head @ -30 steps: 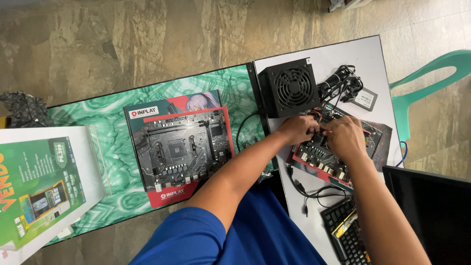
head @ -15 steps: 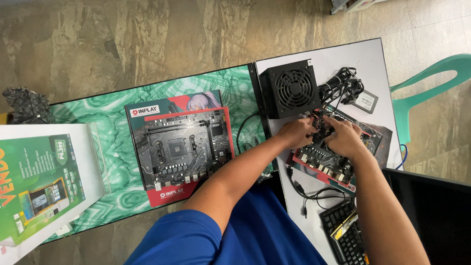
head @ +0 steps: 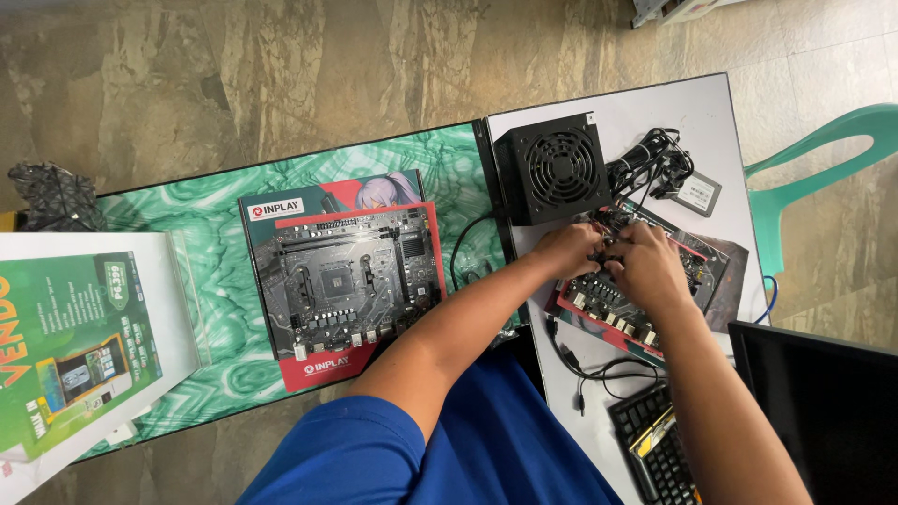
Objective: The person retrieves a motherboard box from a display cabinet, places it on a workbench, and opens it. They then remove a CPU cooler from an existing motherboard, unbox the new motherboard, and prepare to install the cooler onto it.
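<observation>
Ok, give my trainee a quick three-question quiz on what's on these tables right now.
1. True or false: both hands rest on the motherboard.
2. What stands directly behind that board? A) black power supply B) keyboard C) green chair
3. Fill in: the red motherboard box lies on the ____ marbled table.

Key:
1. True: left hand and right hand meet over it.
2. A, the power supply.
3. Green.

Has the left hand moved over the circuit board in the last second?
Barely, if at all. The left hand rests on the circuit board just below the black power supply box, beside the right hand, as before; any small finger shifts cannot be told.
</observation>
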Available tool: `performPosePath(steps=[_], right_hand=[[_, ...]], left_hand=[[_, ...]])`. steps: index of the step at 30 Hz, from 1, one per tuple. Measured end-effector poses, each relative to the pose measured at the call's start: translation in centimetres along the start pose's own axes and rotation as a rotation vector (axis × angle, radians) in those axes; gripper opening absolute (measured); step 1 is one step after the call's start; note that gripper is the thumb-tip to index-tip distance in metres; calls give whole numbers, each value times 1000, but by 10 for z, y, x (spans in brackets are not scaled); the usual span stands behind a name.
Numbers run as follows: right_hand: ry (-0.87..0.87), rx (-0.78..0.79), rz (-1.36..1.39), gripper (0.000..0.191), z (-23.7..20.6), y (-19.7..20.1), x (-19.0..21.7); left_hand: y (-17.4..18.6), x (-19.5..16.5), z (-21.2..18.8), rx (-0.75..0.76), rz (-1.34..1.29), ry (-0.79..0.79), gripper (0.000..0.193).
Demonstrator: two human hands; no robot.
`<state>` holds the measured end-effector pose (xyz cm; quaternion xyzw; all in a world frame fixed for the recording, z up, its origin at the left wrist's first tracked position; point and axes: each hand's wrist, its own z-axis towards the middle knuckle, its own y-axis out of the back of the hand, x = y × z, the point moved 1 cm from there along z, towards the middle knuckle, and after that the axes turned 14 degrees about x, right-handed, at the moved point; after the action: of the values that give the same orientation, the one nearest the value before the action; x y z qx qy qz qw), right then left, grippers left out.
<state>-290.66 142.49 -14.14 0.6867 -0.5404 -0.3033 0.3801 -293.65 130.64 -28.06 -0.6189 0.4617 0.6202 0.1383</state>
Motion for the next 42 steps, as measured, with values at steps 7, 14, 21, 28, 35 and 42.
performPosePath(steps=[7, 14, 21, 28, 35, 42], right_hand=[[-66, 21, 37, 37, 4, 1, 3], [-164, 111, -40, 36, 7, 5, 4], [-155, 25, 53, 28, 5, 4, -7], [-97, 1, 1, 15, 15, -2, -14], [-133, -44, 256, 23, 15, -9, -16], [-85, -43, 267, 29, 18, -4, -25]], left_hand=[[-1, 4, -6, -38, -73, -33, 36], [-2, 7, -2, -59, -137, -34, 35], [7, -3, -11, -84, -131, -55, 34], [12, -14, -15, -85, -121, -96, 30], [14, -10, -13, -55, -58, -201, 29], [1, -1, -9, -142, 138, -339, 20]])
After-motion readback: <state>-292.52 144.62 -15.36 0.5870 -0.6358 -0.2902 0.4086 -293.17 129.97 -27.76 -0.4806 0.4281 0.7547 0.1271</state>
